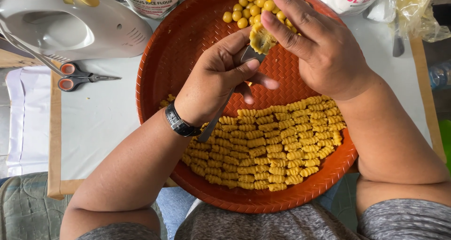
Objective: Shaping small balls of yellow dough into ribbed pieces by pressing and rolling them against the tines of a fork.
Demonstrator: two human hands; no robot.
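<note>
A large round orange woven tray (188, 38) lies in front of me. My left hand (221, 78), with a black wristwatch, grips a metal fork (216, 120) by its handle. My right hand (319, 47) presses a flattened piece of yellow dough (261, 39) against the fork's head with its fingers. Several small yellow dough balls (246, 8) sit at the tray's far side. Rows of ridged, rolled dough pieces (272, 146) fill the tray's near half.
A white electric hand mixer (70, 23) lies at the far left, with orange-handled scissors (77, 78) beside it. Bags of flour (155, 0) and other plastic bags (418, 9) stand at the back. The white table top (98, 122) has a wooden edge.
</note>
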